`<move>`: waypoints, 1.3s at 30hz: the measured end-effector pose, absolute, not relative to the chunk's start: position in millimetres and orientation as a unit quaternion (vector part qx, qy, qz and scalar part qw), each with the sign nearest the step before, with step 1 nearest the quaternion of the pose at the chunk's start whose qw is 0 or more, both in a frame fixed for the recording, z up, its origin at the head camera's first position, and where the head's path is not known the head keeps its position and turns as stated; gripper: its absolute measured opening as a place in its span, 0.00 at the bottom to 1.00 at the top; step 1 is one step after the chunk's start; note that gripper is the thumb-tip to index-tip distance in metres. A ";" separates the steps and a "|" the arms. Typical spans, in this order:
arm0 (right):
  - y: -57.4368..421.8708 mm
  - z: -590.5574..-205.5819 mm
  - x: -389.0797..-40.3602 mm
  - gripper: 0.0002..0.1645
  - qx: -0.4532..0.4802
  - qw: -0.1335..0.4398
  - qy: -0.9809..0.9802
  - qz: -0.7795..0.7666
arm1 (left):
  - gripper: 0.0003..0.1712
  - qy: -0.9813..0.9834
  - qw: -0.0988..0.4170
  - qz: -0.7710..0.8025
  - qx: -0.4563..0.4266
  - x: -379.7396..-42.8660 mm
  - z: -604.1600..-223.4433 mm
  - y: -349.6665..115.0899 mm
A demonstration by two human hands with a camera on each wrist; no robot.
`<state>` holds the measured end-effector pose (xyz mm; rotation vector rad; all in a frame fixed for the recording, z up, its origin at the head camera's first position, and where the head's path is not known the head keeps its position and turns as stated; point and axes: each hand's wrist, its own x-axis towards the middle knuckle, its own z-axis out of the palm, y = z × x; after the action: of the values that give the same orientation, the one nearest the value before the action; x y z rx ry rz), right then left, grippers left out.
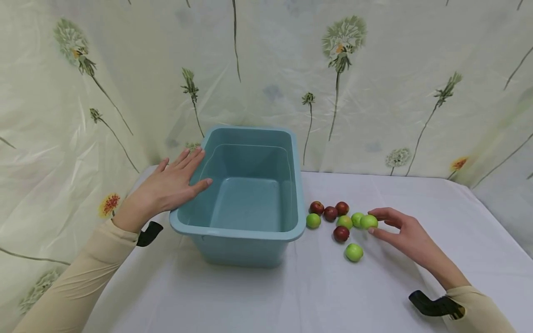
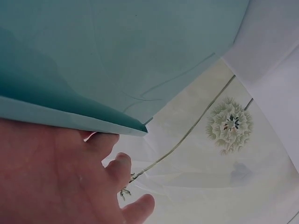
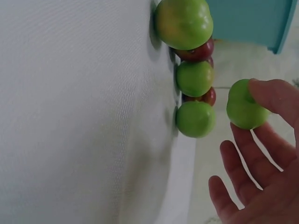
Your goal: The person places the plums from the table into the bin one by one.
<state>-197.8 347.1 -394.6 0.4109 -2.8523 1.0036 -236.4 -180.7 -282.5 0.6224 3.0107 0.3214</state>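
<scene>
My left hand [image 1: 172, 183] lies on the left rim of a blue-green plastic tub [image 1: 241, 235], its fingers stretched out. From below, the left wrist view has that palm and fingers [image 2: 122, 170] against the tub's edge. On the right, my right hand [image 1: 404, 233] pinches a green apple [image 1: 368, 222] between thumb and fingers. In the right wrist view this apple [image 3: 245, 106] hangs clear of the cloth. Close by on the table lie several loose apples, among them a green apple [image 1: 354, 252] nearest me and a dark red apple [image 1: 341, 234].
The tub stands upright on a white-covered table [image 1: 333, 296], left of the apples, and its inside holds nothing visible. Behind and at the sides hangs a curtain [image 1: 266, 64] printed with dandelions. A black strap [image 1: 435, 306] is on the right wrist.
</scene>
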 end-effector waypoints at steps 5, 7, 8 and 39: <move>341.5 -388.2 -197.7 0.25 0.126 0.045 -0.930 0.342 | 0.45 0.973 0.022 0.108 0.202 -236.2 -283.1 -181.3; 339.2 -385.8 -197.6 0.26 0.126 0.047 -0.927 0.350 | 0.46 0.973 0.021 0.109 0.202 -236.8 -283.8 -181.7; 338.1 -384.7 -197.6 0.26 0.126 0.048 -0.926 0.354 | 0.46 0.973 0.021 0.109 0.203 -237.0 -284.0 -182.0; 305.5 -355.9 -211.8 0.25 0.130 0.075 -0.910 0.386 | 0.46 0.974 0.020 0.107 0.200 -237.3 -284.9 -181.0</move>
<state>-211.8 305.5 -355.9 0.3912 -2.7301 1.1576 -237.3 -181.0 -284.9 0.6192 3.0210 0.3328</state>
